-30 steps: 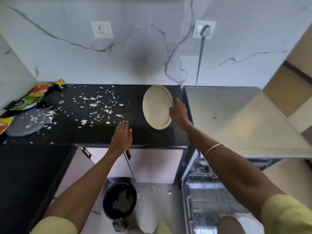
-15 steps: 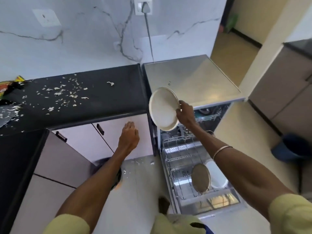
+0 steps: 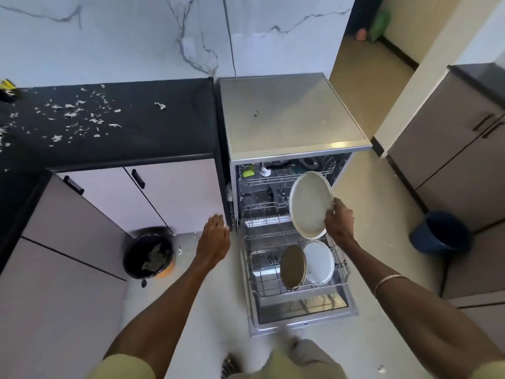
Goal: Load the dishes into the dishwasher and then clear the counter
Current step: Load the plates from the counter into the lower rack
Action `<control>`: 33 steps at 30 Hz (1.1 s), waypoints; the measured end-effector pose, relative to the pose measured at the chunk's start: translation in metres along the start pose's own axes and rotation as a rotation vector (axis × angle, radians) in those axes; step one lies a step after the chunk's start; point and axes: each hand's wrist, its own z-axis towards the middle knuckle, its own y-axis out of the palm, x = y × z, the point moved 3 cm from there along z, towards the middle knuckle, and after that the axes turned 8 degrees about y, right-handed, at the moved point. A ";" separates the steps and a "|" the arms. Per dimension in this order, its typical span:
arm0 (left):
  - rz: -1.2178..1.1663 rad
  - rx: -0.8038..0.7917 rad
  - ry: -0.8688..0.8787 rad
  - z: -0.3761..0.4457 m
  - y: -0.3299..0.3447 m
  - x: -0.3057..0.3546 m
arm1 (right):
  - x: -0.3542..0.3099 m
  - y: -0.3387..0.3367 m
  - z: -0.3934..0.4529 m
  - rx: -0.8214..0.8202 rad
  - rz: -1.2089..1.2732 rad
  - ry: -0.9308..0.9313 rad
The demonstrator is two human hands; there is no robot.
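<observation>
Cream plate (image 3: 310, 205) being gripped at rim by right hand (image 3: 338, 221), held tilted on edge above pulled-out lower rack (image 3: 341, 265). 2 plates (image 3: 293, 266) already being held upright there; free slots lying directly below, nearer right hand. Left hand (image 3: 213, 242) being held spread, empty, beside dishwasher (image 3: 289, 116).

The black counter (image 3: 153, 138) carries scattered white scraps (image 3: 73, 116) (one stray bit (image 3: 161, 105) lies nearer the fingers (image 3: 217, 218) of the left hand). A bin (image 3: 149, 253) and bucket (image 3: 440, 232) stand on the floor (image 3: 207, 318).
</observation>
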 end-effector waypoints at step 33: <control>-0.047 -0.168 -0.065 0.189 0.449 0.055 | 0.231 0.301 0.321 -0.306 -0.118 0.060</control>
